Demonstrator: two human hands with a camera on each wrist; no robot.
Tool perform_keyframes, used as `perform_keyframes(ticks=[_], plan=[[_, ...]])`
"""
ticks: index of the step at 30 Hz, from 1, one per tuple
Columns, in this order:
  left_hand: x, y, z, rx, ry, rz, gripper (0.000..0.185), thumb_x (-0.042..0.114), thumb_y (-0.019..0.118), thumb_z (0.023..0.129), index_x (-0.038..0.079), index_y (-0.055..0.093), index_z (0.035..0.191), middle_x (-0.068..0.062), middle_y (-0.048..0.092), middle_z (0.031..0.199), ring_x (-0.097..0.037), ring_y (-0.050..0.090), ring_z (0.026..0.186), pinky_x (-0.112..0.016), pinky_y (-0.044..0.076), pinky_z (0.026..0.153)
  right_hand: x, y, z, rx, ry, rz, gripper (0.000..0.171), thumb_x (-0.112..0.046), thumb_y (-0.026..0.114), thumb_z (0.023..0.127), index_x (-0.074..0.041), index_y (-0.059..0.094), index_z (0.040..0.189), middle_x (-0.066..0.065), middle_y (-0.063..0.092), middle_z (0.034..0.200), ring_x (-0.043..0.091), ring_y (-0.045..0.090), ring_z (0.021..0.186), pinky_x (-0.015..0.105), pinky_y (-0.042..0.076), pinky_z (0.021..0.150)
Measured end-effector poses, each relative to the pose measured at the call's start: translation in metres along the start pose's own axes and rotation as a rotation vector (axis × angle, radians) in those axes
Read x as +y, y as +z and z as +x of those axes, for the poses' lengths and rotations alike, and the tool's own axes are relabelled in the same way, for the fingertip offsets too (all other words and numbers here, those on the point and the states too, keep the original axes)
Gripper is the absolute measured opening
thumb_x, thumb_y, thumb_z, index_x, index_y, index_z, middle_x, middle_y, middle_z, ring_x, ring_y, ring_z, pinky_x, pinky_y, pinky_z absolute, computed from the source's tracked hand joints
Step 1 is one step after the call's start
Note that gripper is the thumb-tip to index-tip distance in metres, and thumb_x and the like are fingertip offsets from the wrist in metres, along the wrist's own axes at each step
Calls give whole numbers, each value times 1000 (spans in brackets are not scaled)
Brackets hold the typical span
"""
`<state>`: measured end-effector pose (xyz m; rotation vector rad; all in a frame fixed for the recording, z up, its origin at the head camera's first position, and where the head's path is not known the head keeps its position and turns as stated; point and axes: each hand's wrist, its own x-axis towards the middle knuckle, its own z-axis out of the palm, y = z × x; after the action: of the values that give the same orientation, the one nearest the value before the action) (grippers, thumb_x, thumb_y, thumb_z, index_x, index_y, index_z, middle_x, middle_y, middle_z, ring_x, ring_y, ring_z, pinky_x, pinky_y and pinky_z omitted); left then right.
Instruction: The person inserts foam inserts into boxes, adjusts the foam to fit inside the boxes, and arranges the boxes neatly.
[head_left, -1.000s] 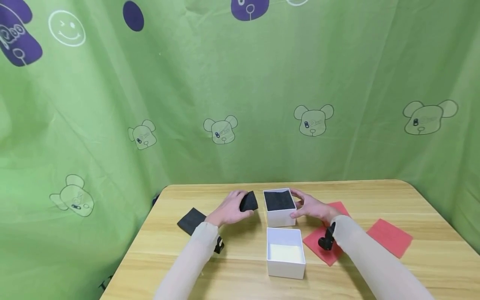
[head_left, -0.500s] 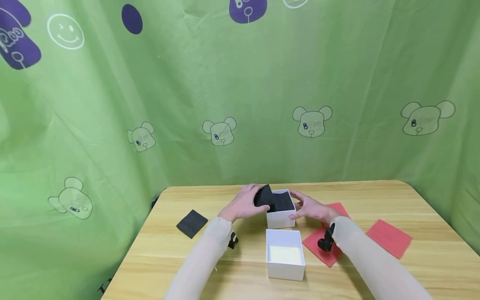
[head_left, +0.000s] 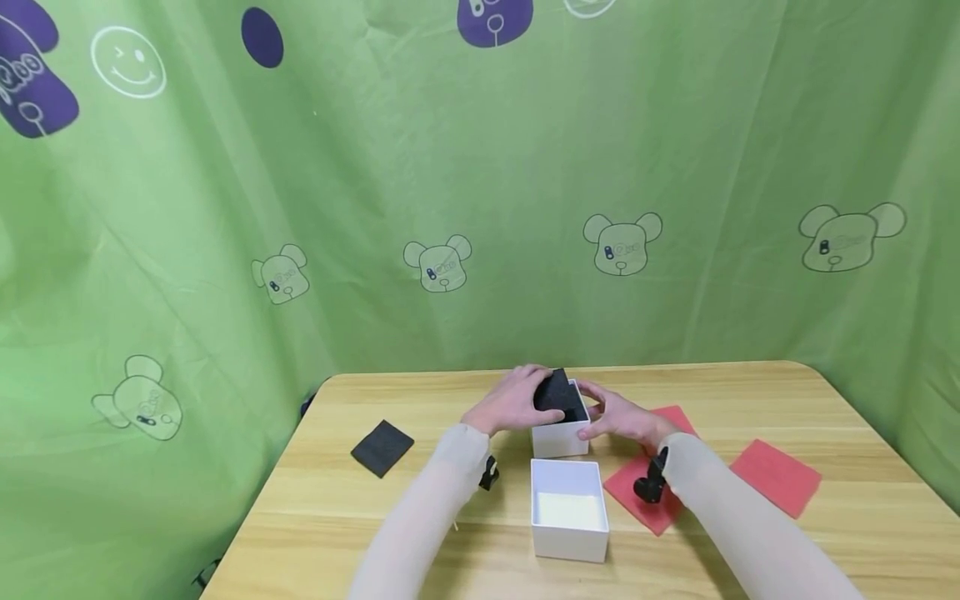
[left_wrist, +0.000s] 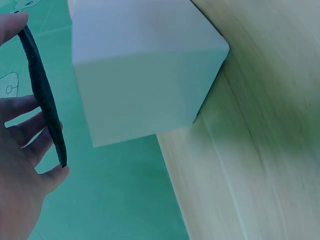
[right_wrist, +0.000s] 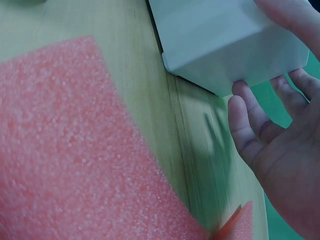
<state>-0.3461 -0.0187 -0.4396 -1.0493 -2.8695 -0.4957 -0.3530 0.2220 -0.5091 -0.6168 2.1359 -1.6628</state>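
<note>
Lid (head_left: 568,510), white and turned open side up, sits nearest me on the table (head_left: 750,542), just in front of the white box (head_left: 560,437). Red foam sheet (head_left: 648,492) lies right of the lid, w/ the right forearm across it; a second red sheet (head_left: 776,477) is further right, apart from the first. Black foam square (head_left: 382,447) lies flat well left of the box, by itself.

Box is mid-table, open top, dark lining inside. My right hand (head_left: 619,417) is against the box's right side: fingers (right_wrist: 250,131) fairly straight and spread, thumb on the near corner, tips on the wall. It steadies the box but isn't wrapped round it.

My left hand (head_left: 517,402) is at the box's left-rear, over the opening. It pinches a black foam pad (head_left: 557,392), thumb on one face, fingers on the other. In the left wrist view the pad (left_wrist: 44,95) shows edge-on, thin and tilted, w/ the box (left_wrist: 145,75) just beside it. Can't tell if the pad's lower edge touches the lining yet.

Beyond the table's far edge hangs a green curtain (head_left: 480,183) w/ bear prints.
</note>
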Motion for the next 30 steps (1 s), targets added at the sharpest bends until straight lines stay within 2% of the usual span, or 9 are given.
perform_keyframes(ticks=[6, 12, 17, 22, 30], plan=[[2, 6, 4, -21, 10, 23, 80, 58, 63, 81, 12, 40, 143, -5, 42, 142, -17, 42, 120, -30, 38, 100, 1, -1, 1, -8, -11, -2, 104, -3, 78, 74, 2, 7, 150, 28, 9, 152, 42, 45, 119, 48, 42, 98], [5, 14, 7, -42, 15, 67, 79, 59, 61, 82, 13, 40, 144, -4, 41, 143, -18, 39, 126, -32, 34, 105, 2, -1, 0, 7, 6, -53, 103, -7, 78, 76, 2, 7, 149, 26, 8, 153, 43, 41, 123, 56, 32, 103], [7, 21, 11, -68, 20, 93, 79, 60, 61, 82, 13, 41, 143, -5, 41, 143, -20, 37, 129, -33, 32, 107, 2, -1, -1, 2, 6, -40, 103, -5, 77, 76, 2, 6, 149, 25, 6, 153, 44, 40, 124, 57, 29, 105], [7, 25, 15, -64, 18, 101, 80, 63, 59, 82, 14, 41, 143, -3, 41, 143, -19, 36, 130, -33, 30, 108, 1, -2, -2, 7, 9, -61, 102, -7, 77, 77, 2, 7, 150, 24, 9, 154, 42, 42, 123, 61, 23, 105], [4, 27, 15, -63, 0, 50, 80, 63, 58, 82, 14, 41, 143, -5, 40, 145, -19, 35, 131, -34, 30, 109, -1, -1, -2, 17, 21, -71, 102, -9, 79, 76, 3, 9, 149, 26, 8, 153, 43, 42, 122, 56, 33, 102]])
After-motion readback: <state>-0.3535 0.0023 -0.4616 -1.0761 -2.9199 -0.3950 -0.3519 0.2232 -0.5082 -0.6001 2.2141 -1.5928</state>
